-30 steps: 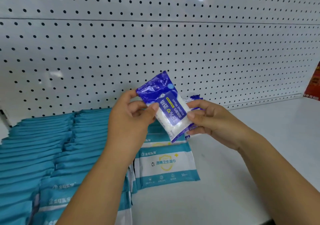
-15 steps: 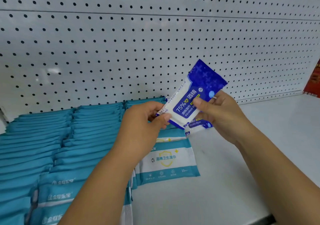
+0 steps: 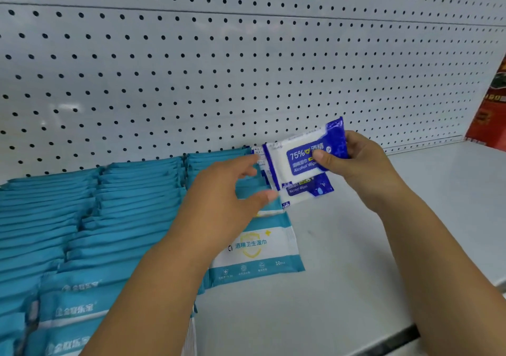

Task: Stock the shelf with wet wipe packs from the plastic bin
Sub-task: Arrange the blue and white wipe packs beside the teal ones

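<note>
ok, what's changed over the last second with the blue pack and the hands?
The blue pack was turned from tilted, blue end up-left, to nearly level and carried back toward the pegboard. The left hand let go and is open beside it; only the right hand grips it now. The teal packs on the shelf stayed put.

2 hands (image 3: 219, 202), at least 2 blue wipe packs (image 3: 298, 161), 3 rows of teal packs (image 3: 137, 191)

The left hand (image 3: 227, 191) lets go and opens just left of the blue pack (image 3: 301, 161); the right hand (image 3: 361, 164) now holds it alone, turned level and lower than before.
</note>
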The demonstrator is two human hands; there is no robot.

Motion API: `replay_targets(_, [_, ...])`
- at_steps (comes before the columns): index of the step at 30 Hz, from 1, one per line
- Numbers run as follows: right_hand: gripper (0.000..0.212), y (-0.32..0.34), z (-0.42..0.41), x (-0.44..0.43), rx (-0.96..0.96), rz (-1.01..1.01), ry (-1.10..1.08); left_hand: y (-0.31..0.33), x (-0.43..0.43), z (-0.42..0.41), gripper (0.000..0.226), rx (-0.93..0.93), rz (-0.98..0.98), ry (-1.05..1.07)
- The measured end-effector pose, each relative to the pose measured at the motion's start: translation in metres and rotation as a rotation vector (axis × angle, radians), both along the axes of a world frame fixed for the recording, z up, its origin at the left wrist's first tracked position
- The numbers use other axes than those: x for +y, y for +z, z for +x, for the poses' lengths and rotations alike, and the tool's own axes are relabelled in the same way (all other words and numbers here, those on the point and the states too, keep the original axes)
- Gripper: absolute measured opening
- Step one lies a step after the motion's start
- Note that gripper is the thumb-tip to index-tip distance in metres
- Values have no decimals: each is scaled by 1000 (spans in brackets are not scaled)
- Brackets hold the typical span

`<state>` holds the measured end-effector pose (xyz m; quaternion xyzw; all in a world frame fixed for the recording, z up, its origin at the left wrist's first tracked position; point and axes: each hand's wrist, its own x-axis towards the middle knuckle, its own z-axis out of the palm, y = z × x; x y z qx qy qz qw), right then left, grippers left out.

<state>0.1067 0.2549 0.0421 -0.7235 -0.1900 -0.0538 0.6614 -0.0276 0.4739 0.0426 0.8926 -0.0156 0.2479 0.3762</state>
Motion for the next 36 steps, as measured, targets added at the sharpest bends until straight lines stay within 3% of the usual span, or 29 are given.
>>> replay_targets(4, [35, -13, 14, -13, 59, -226, -64, 1, -2, -4, 111, 303, 397, -67])
replay_targets(7, [31, -23, 19, -14, 81, -377, -79, -3, -1, -3, 125, 444, 538, -81])
replay_targets(12, [50, -33, 26, -10, 51, -636, -113, -5, -1, 1, 119, 457, 539, -64])
replay_targets(17, [40, -38, 26, 3, -76, -586, -225, -6, 0, 4, 111, 440, 556, -41])
replay_targets(21, [50, -43, 26, 11, -142, -592, -247, -7, 1, 5, 112, 431, 552, -42])
replay_targets(27, [83, -43, 27, 5, 52, -526, -169, -10, 2, 5, 111, 424, 536, -44])
replay_targets(36, [92, -47, 28, 4, 67, -542, -205, -8, -3, 0, 110, 406, 553, -37])
